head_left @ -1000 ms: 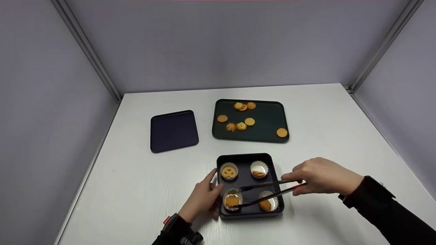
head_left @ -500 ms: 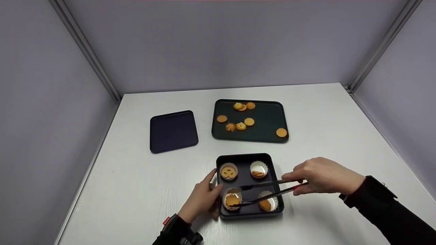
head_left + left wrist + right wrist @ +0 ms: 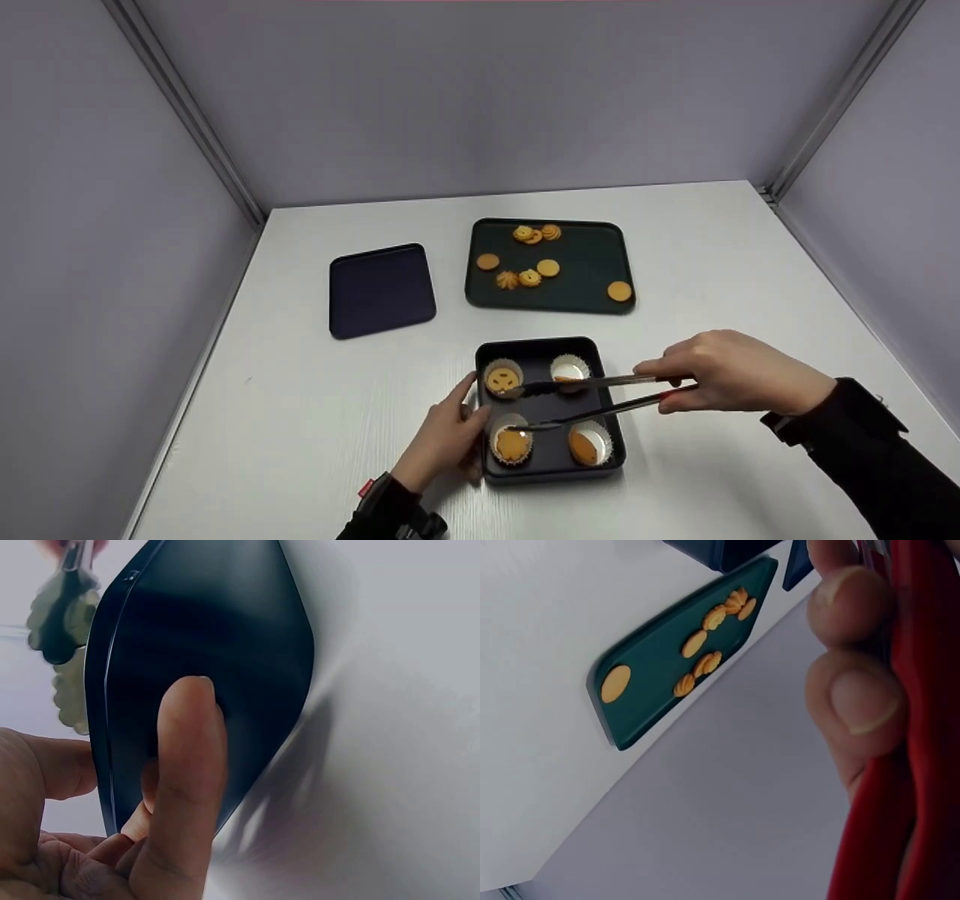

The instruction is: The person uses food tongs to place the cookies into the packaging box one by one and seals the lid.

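Note:
My left hand (image 3: pixel 446 435) grips the left wall of a deep dark baking tin (image 3: pixel 551 472), one finger lying along its outside in the left wrist view. Inside the tin stand several paper baking cups (image 3: pixel 600 444) with cookies in them. A flower-edged cookie (image 3: pixel 513 445) lies in the front left cup, a cookie with holes (image 3: pixel 502 379) in the back left one. My right hand (image 3: pixel 739 373) holds red-handled food tongs (image 3: pixel 630 380) over the tin. Their scalloped tips are spread, with nothing visible between them, above the two left cups.
Behind the tin lies a dark green tray (image 3: pixel 592 255) with several cookies (image 3: pixel 530 278) on it. A flat dark purple tray (image 3: pixel 382 291) lies further left. Grey walls (image 3: pixel 480 97) enclose the back and sides of the white table (image 3: pixel 262 420).
My right hand has lifted the tongs up and back, off the front left cup, and their tips have spread. The cookie stays in that cup. My left hand has kept its place.

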Motion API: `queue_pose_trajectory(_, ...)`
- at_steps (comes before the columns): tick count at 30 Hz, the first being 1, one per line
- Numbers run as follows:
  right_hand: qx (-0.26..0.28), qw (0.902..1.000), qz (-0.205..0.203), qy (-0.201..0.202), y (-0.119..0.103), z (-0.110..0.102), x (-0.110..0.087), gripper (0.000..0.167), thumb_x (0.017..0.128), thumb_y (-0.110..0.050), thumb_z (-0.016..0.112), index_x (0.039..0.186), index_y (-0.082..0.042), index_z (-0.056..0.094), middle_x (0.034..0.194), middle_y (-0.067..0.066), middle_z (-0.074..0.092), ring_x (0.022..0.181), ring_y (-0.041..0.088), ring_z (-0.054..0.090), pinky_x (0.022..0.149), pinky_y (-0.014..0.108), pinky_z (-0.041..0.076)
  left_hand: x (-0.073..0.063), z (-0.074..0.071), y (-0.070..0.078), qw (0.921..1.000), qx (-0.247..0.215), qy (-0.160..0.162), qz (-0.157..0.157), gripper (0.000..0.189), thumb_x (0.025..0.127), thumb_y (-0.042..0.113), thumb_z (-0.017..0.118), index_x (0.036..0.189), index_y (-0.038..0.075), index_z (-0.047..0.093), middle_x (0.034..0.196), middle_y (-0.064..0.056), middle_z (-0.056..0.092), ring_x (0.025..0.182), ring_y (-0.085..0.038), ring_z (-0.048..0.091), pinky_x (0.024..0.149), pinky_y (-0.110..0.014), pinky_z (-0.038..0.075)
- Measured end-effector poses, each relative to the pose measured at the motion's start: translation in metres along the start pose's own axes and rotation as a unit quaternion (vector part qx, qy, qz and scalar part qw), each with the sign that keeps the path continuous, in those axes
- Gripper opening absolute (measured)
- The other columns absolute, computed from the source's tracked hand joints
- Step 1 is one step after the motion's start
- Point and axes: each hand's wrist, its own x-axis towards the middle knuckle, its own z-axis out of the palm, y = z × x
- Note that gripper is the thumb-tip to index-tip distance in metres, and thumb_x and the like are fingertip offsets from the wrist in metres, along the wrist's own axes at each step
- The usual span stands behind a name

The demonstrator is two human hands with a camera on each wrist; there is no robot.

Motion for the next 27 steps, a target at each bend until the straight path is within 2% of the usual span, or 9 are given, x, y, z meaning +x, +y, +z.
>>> queue_pose_trajectory(7,0.003,0.9995,-0.003,0.031,0.005,-0.012,-0.003,0.035,0.081,-0.023,0.087,0.112,-0.026,0.070,0.076,-0.022,0.057,0.062,-0.010,0.046,0.057,0.014,0.041,0.000,0.000,0.000,1.0000,0.002,0.002,-0.004,0.070,0.103,0.030,0.060,0.160,0.004,0.029,0.071,0.003,0.060,0.052,-0.010,0.054,0.065,-0.032,0.051)
queue_pose_trajectory(18,0.006,0.9974,-0.007,0.072,0.015,-0.014,-0.006,0.035,0.083,-0.022,0.086,0.115,-0.021,0.071,0.077,-0.020,0.059,0.063,-0.008,0.048,0.059,0.013,0.042,-0.001,0.000,0.000,1.0000,-0.006,0.002,-0.005,0.070,0.103,0.027,0.061,0.161,0.003,0.029,0.071,0.001,0.060,0.051,-0.010,0.054,0.060,-0.032,0.050)
queue_pose_trajectory(23,0.007,0.9940,-0.009,0.109,0.021,-0.012,-0.008,0.042,0.079,-0.015,0.088,0.118,-0.012,0.074,0.082,-0.017,0.063,0.064,-0.007,0.049,0.059,0.013,0.042,-0.001,-0.001,0.001,1.0000,0.003,0.006,0.005,0.070,0.102,0.026,0.061,0.159,0.001,0.030,0.071,0.003,0.059,0.054,-0.010,0.052,0.061,-0.032,0.048)
queue_pose_trajectory(27,0.006,0.9913,0.002,0.132,0.027,-0.011,-0.008,0.048,0.074,-0.010,0.091,0.118,-0.011,0.074,0.083,-0.016,0.063,0.065,-0.006,0.048,0.057,0.011,0.040,-0.001,-0.001,0.001,0.9999,0.007,0.007,0.006,0.069,0.102,0.026,0.061,0.159,0.001,0.031,0.071,0.004,0.059,0.055,-0.011,0.052,0.065,-0.033,0.049)
